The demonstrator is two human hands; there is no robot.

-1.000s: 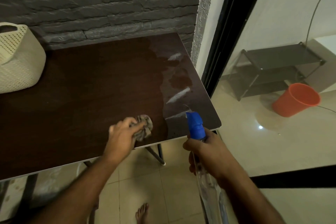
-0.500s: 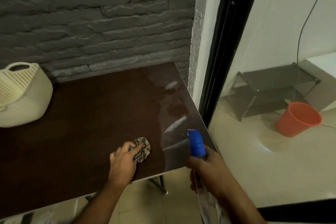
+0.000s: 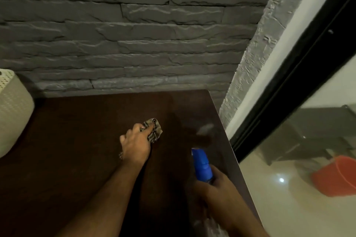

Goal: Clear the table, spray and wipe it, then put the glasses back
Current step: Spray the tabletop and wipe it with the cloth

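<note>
Closest in, the right hand (image 3: 217, 188) is wrapped around the neck of a spray bottle (image 3: 202, 165), fingers curled tight; its blue nozzle head stands up above the knuckles and points away over the desk (image 3: 77, 159), while the clear body runs down under the wrist and is mostly hidden and blurred. The bottle hangs over the right-hand part of the dark brown desk top, near its right edge.

A little further out, the left hand (image 3: 135, 145) presses a crumpled, striped brownish cloth (image 3: 154, 130) flat against the desk, fingers bent over it and gripping it, with the cloth poking out beyond the fingertips. A scrap of it also shows by the wrist. Just right of the cloth the surface carries a pale wet sheen (image 3: 205, 128) with a darker damp patch around it.

At the far left of the desk sits a cream perforated basket (image 3: 13, 109), only partly in view. No glasses can be made out anywhere.

Behind the desk rises a grey stone-brick wall (image 3: 134, 34). To the right, past a black door frame (image 3: 289, 82), lies a glossy tiled floor (image 3: 289, 208) with an orange bucket (image 3: 335, 176) and a grey low shelf (image 3: 317, 132) behind it.
</note>
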